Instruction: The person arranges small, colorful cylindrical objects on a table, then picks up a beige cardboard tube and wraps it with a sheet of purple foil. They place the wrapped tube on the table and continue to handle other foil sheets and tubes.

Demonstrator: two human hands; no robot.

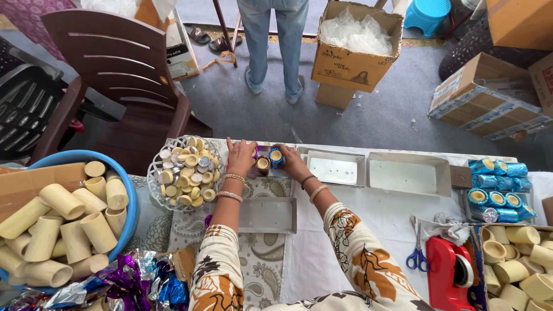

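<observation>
Two small foil-wrapped cups sit side by side at the far edge of the table, between the two hands. The blue-wrapped cup (pixel 276 156) stands upright under the fingertips of the right hand (pixel 292 162), whose fingers curl loosely around its far side and pinch its rim. The dark-wrapped cup (pixel 263 164) stands just beside it, touching or nearly touching the left hand (pixel 239 156). That hand lies flat and spread, palm down, fingers released and stretched toward the table's far edge; whether it grips anything beneath cannot be told.

Both cups rest in or on a shallow grey tray (pixel 285 173) that the hands partly cover. Further right, two more shallow trays (pixel 336 170) (pixel 409 174) lie in a row. A similar flat tray (pixel 268 215) lies nearer, between the forearms.

Left of the left hand, a clear glass bowl (pixel 154 178) holds round cream-coloured discs. A blue tub (pixel 130 198) of plain cream cups stands at the left. On the right lie blue foil-wrapped cups (pixel 498 190), scissors (pixel 417 253) with blue handles and a red tape dispenser (pixel 446 270). Beyond the table another person's legs (pixel 273 40) stand beside a cardboard box (pixel 354 49)
</observation>
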